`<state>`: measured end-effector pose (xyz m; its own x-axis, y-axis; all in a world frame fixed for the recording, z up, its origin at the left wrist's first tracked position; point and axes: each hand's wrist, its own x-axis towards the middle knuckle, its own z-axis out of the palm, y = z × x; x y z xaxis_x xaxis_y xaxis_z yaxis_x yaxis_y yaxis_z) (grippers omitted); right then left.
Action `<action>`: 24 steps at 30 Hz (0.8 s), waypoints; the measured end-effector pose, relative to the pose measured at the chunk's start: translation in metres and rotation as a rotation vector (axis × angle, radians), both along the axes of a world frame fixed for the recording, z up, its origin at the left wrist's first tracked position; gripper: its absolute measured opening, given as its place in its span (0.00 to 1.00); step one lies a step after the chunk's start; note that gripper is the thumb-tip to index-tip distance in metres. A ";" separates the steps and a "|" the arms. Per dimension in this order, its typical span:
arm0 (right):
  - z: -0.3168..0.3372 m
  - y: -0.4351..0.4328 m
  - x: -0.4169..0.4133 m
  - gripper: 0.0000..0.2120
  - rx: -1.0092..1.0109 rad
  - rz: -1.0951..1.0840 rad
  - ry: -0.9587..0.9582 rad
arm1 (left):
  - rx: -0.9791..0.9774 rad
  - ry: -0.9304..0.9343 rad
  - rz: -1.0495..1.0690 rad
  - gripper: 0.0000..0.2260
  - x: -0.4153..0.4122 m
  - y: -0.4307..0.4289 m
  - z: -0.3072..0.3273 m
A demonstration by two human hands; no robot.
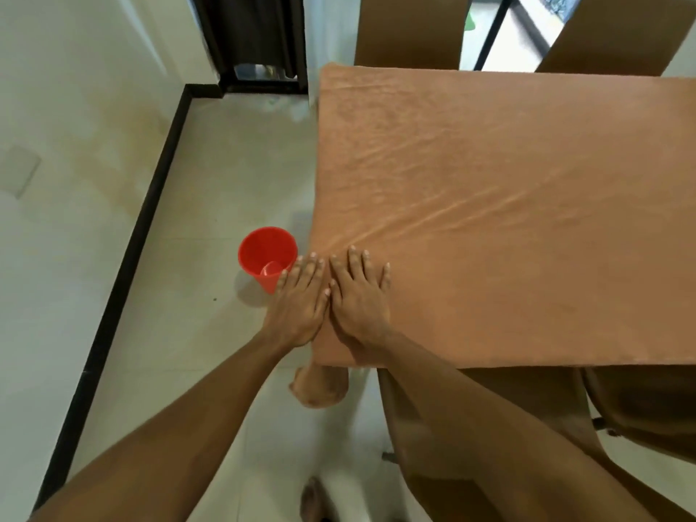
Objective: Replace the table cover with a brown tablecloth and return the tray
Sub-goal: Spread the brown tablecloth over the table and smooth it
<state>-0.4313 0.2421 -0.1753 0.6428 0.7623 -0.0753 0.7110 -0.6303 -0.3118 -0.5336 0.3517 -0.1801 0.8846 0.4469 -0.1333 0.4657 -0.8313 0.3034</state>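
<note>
A brown tablecloth (508, 205) covers the whole table top, with diagonal creases running from its near left corner toward the right. My left hand (299, 303) lies flat with fingers spread at the cloth's left edge. My right hand (359, 295) rests flat beside it on the cloth, thumbs nearly touching. Neither hand holds anything. No tray is in view.
A red plastic bin (268, 258) stands on the pale tiled floor just left of the table. Brown chairs stand at the far side (410, 30) and near right (640, 405). A black skirting (124, 273) lines the left wall. My bare feet (320, 386) are below.
</note>
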 end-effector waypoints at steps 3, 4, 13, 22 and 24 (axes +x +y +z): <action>0.005 0.006 0.014 0.25 0.040 -0.031 0.013 | -0.009 -0.040 -0.033 0.32 -0.005 0.010 0.007; 0.007 0.003 0.026 0.25 0.063 -0.073 0.000 | -0.023 -0.057 -0.041 0.32 -0.003 0.011 0.010; 0.013 -0.007 0.161 0.30 -0.068 -0.624 0.012 | -0.101 -0.131 -0.199 0.29 0.089 0.044 0.027; -0.006 0.144 0.167 0.34 -0.063 -0.064 -0.085 | -0.127 -0.317 -0.287 0.25 0.233 0.144 0.030; 0.001 0.145 0.184 0.31 0.055 0.043 -0.007 | -0.149 -0.336 -0.255 0.25 0.259 0.162 0.034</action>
